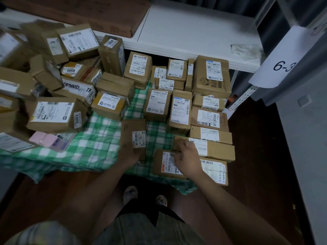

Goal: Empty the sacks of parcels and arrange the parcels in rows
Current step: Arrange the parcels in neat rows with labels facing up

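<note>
Nearest me, both arms are reaching down over the green checked cloth [99,138] on the floor. I am holding an upright brown carton [133,137] in my left hand [128,154], fingers curled round its near end, while my right hand [187,160] is resting with bent fingers on a flat labelled box [168,165] in the near-right rows. Squaring each stiff cardboard edge against its neighbour seems best. A loose heap of taped parcels [56,80] is waiting at far left.
</note>
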